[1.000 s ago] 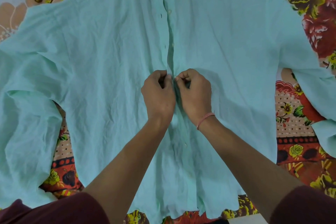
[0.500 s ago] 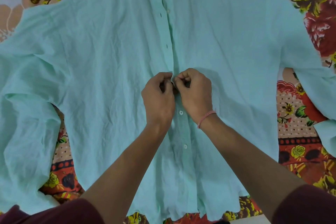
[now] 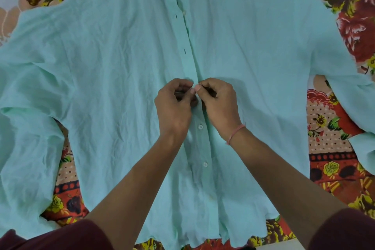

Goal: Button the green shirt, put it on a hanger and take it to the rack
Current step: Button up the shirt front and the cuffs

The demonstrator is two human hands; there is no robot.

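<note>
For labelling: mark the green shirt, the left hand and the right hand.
green shirt [image 3: 101, 87], head view, front panel.
left hand [image 3: 174, 109], head view, back of hand.
right hand [image 3: 221, 103], head view, back of hand.

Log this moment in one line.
step: buttoning | left hand: pinches placket | right hand: pinches placket | green shirt: flat on floral sheet | buttons toward hem: fastened | upper buttonholes: open
</note>
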